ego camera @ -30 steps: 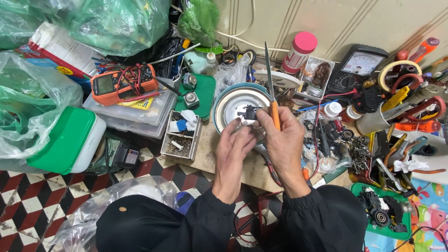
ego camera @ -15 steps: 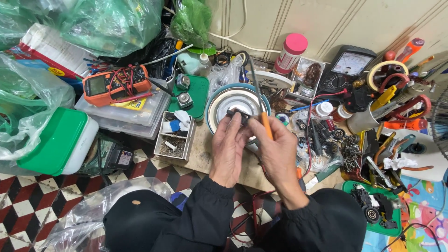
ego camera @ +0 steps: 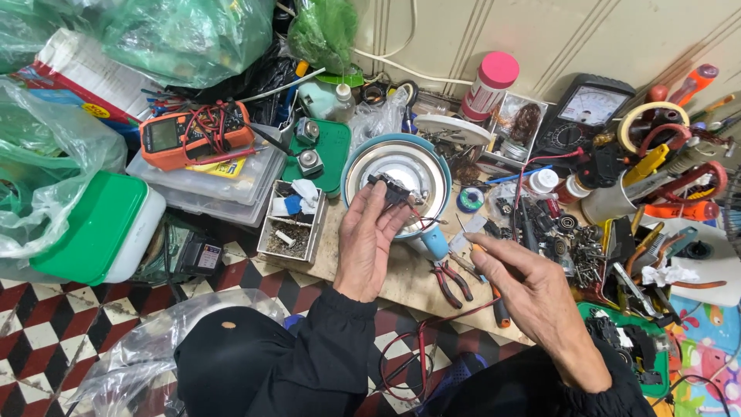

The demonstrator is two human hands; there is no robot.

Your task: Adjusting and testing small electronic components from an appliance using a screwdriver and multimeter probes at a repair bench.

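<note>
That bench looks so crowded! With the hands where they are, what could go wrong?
1. The left hand pinches a small black part by its fingertips above the round metal dish; a slip could drop it into the clutter.
2. The right hand reaches low over the red-handled pliers and orange-handled tool; it might knock them off the board's edge.

**Little open room on the bench**

The only bare patch is the wooden board (ego camera: 401,274) between the two hands, and red-handled pliers (ego camera: 450,278) lie across it. A round metal dish (ego camera: 397,181) blocks the back. Left, a small parts box (ego camera: 293,224) and orange multimeter (ego camera: 193,135) crowd in. Right, loose screws and tools (ego camera: 575,247) pack the surface solid.
</note>
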